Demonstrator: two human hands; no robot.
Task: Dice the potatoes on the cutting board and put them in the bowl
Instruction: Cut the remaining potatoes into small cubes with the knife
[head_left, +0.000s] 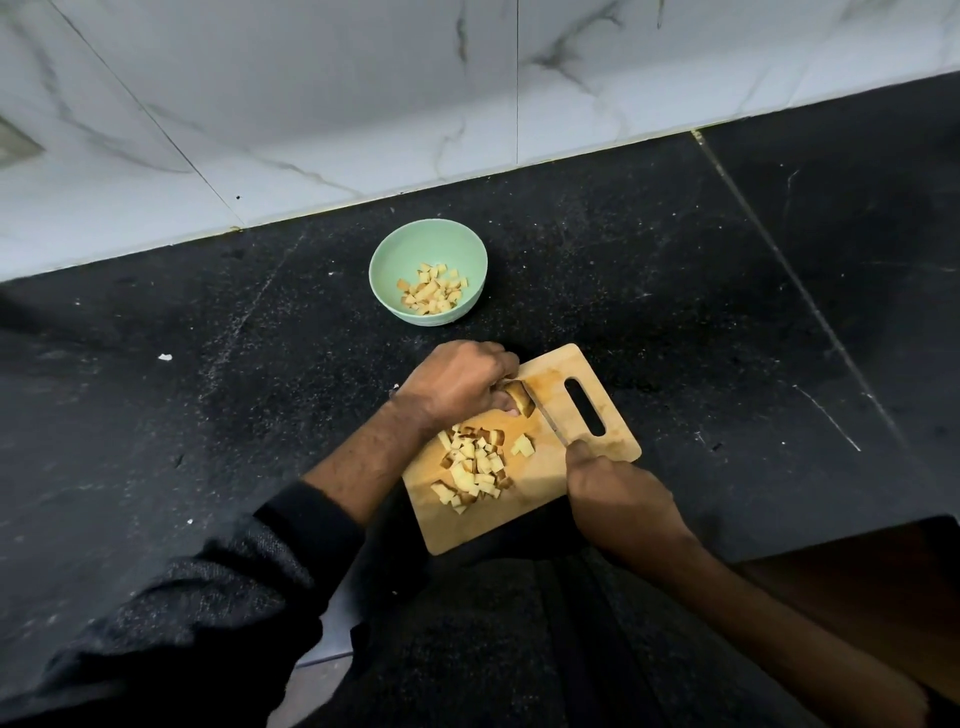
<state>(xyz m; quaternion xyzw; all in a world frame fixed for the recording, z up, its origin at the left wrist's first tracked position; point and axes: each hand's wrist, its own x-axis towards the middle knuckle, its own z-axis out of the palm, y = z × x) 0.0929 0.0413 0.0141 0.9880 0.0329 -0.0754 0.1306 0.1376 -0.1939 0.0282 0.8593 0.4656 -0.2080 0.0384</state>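
A wooden cutting board (618, 415) with a handle slot lies on the black counter. My left hand (457, 384) presses a potato piece (521, 399) down at the board's far side. My right hand (618, 493) grips a knife (548, 415), whose blade rests against that piece. A pile of diced potato (475, 467) sits in the board's middle, with a couple of cubes (523, 446) apart to its right. Beyond the board stands a light green bowl (395, 249) holding several potato cubes (432, 288).
The black stone counter (208, 364) extends left and right, with small white crumbs (165, 357) on it. A white marble-patterned wall (311, 104) rises behind the bowl. A brown surface (857, 597) shows at the lower right, past the counter's near edge.
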